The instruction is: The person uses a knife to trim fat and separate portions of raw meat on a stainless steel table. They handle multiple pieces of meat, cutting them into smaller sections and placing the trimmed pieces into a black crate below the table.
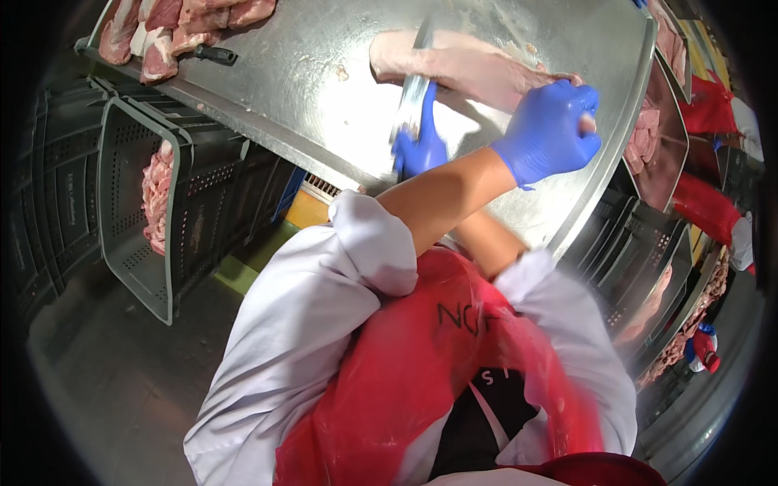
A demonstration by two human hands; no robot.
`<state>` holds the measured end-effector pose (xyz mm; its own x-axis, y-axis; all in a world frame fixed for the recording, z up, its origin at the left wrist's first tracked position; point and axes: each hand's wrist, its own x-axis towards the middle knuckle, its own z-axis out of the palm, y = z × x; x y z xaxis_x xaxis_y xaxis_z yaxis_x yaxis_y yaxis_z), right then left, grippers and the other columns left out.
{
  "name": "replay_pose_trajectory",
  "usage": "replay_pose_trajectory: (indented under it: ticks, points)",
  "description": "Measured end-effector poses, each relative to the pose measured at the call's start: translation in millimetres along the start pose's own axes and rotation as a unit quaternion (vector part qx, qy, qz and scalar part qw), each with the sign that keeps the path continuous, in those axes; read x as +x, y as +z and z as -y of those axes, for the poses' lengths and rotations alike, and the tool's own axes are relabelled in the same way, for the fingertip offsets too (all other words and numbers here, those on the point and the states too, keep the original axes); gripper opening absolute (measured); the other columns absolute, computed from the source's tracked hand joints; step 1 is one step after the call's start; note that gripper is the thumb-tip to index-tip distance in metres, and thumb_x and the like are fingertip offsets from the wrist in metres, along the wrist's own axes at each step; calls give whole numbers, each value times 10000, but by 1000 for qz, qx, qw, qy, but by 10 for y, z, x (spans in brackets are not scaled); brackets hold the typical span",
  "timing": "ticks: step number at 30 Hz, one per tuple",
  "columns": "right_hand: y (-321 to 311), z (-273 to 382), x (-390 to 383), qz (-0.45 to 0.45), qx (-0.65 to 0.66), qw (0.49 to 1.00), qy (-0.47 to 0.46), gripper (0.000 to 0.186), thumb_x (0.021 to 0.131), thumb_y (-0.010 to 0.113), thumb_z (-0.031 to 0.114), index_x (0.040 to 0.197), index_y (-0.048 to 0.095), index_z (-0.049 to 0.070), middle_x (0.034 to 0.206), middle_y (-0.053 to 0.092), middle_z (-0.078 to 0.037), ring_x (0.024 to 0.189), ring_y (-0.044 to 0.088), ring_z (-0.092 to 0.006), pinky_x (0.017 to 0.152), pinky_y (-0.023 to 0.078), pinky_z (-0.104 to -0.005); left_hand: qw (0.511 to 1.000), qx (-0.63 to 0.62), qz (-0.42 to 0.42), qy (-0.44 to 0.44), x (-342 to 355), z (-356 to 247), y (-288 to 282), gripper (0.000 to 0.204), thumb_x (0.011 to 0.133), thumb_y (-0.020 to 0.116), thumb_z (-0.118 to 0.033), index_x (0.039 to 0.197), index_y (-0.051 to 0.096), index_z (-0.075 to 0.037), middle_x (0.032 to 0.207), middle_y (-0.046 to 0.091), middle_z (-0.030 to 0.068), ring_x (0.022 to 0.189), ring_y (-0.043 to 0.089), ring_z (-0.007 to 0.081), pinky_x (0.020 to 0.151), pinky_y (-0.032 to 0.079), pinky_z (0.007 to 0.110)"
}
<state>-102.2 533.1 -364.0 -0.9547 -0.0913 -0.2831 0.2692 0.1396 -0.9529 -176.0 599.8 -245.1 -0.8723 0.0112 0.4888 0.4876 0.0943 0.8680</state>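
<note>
My forearms cross over a metal work table (308, 49). A long, pale pink slab of meat (462, 65) lies on it. My left hand (555, 134), in a blue glove, reaches across to the right and is closed around the slab's right end; a bit of pink shows at the fist. Under the left forearm, my blue-gloved right hand (421, 150) is closed on a knife, its handle mostly hidden. The knife's blade (414, 85) points away from me and crosses the slab near its left end, slightly blurred.
Several meat pieces (174, 32) lie at the table's far left, beside a black handle (215, 54). A grey crate (174, 235) with meat trimmings stands below the left edge. More crates (624, 251) and meat are at right, with people in red aprons (705, 206) beyond.
</note>
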Motion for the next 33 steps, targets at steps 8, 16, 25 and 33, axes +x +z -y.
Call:
replay_pose_trajectory:
  ticks: [8, 16, 25, 33]
  points:
    - [163, 151, 423, 9, 74, 996, 40, 818, 950, 539, 107, 1610, 60, 164, 798, 619, -101, 633, 591, -137, 529, 523, -295, 999, 24, -3, 33, -53, -206, 62, 99, 695, 597, -62, 785, 559, -47, 741, 564, 160, 677, 603, 373, 602, 504, 454]
    - [338, 289, 527, 104, 179, 978, 26, 880, 926, 551, 30, 1618, 28, 180, 746, 607, -92, 565, 570, -133, 505, 502, -296, 996, -61, -4, 62, -2, -673, 105, 138, 667, 612, -36, 794, 558, -54, 738, 553, 121, 666, 614, 303, 599, 513, 418]
    - [-974, 55, -716, 254, -137, 957, -40, 714, 961, 590, 184, 1596, 270, 232, 808, 662, -83, 623, 597, -135, 661, 534, -318, 979, -102, 176, 26, 73, -799, -350, 176, 787, 674, -61, 939, 588, -34, 809, 572, 64, 664, 578, 122, 560, 474, 283]
    - [-2676, 119, -2273, 188, -48, 945, 265, 778, 939, 568, 71, 1600, 236, 309, 775, 651, -53, 537, 561, -124, 554, 509, -278, 874, 358, 326, -45, -1171, 636, -1584, 414, 784, 682, -188, 1169, 604, -54, 1118, 600, 184, 1034, 596, 340, 875, 491, 448]
